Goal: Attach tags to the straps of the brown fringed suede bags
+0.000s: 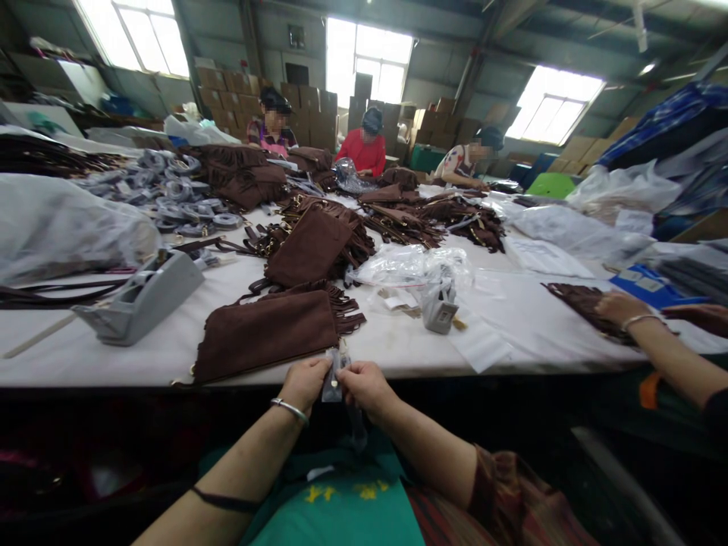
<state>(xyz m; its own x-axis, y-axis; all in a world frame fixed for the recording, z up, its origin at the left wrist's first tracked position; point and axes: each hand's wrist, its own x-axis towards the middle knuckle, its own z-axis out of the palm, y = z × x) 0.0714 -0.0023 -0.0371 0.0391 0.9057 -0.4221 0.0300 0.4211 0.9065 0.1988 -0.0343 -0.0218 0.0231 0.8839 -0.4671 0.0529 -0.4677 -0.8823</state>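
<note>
At the table's front edge my left hand point(307, 381) pinches a narrow strip of translucent greyish plastic point(331, 388). Close beside it, my right hand point(365, 387) is closed on the same strip, near a small shiny metal piece point(343, 350) that looks like a clasp. More of the strip hangs below my fingers, blurred against the dark. Just beyond my hands a dark brown fringed bag point(265, 334) lies flat, its fringe pointing right. Behind it, another brown bag point(310, 246) rests against a heap of similar ones.
A grey tape dispenser point(145, 296) stands at left, a smaller tape dispenser point(439, 309) right of centre beside crumpled clear plastic bags point(409, 265). Grey wrapped coils point(164, 189) are piled far left. A co-worker's hand point(619, 309) touches brown fringe at right; several people work across the table.
</note>
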